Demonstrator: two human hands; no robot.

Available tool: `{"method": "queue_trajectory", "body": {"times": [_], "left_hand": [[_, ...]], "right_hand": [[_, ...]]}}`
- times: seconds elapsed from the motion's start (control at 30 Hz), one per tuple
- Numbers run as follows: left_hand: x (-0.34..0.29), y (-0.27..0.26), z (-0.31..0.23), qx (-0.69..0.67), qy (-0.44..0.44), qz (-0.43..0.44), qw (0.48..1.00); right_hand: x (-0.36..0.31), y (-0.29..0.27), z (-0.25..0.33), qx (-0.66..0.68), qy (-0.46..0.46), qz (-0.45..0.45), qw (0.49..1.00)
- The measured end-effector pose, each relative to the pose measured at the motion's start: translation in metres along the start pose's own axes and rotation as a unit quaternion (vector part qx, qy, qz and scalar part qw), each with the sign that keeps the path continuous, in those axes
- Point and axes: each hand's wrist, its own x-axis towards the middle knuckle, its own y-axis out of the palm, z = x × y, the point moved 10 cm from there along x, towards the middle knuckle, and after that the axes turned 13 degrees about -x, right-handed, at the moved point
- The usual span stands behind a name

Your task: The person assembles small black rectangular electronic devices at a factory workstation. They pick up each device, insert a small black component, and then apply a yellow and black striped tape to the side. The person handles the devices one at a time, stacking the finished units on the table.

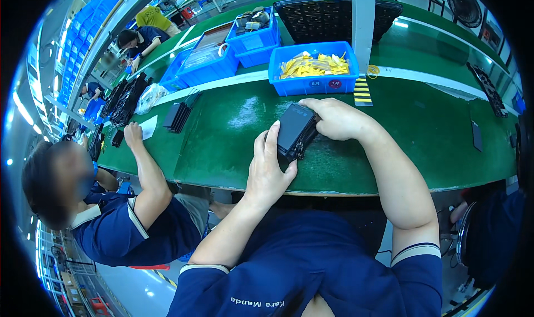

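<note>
A stack of flat, dark rectangular pieces [296, 127] sits on the green worktable in front of me; their exact kind cannot be made out. Along its left and near side lie the fingers of my left hand [266, 169], with the thumb at the near corner. My right hand [337, 118] grips the far right corner, its fingers curled over the edge. Between them both hands hold the stack together. The pieces' lower edges look uneven toward the right, and my fingers partly hide that side.
Behind the stack stands a blue bin [314, 84] of yellow pieces, beside a pale post [362, 28]. More blue bins [208, 67] stand farther left. Another dark stack [178, 117] lies near a co-worker's hand [133, 134]. A small dark piece [476, 136] lies right.
</note>
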Motion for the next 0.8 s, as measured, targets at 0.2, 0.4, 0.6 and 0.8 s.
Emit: {"method": "queue_trajectory", "body": {"times": [0.2,0.4,0.6,0.8], "left_hand": [[0.0,-0.006,0.006,-0.014,0.002,-0.002,1.0],[-0.006,-0.033,0.021,-0.005,0.0,-0.016,1.0],[-0.005,-0.06,0.043,0.015,-0.008,-0.042,0.999],[-0.002,-0.065,0.053,-0.008,0.005,-0.025,1.0]], "right_hand": [[0.0,0.01,-0.003,0.151,0.084,0.13,0.976],[0.002,0.026,0.006,0.282,0.113,0.117,0.946],[0.005,0.021,0.012,0.219,0.097,0.006,0.971],[0.011,0.032,0.024,0.261,0.06,0.02,0.963]]}}
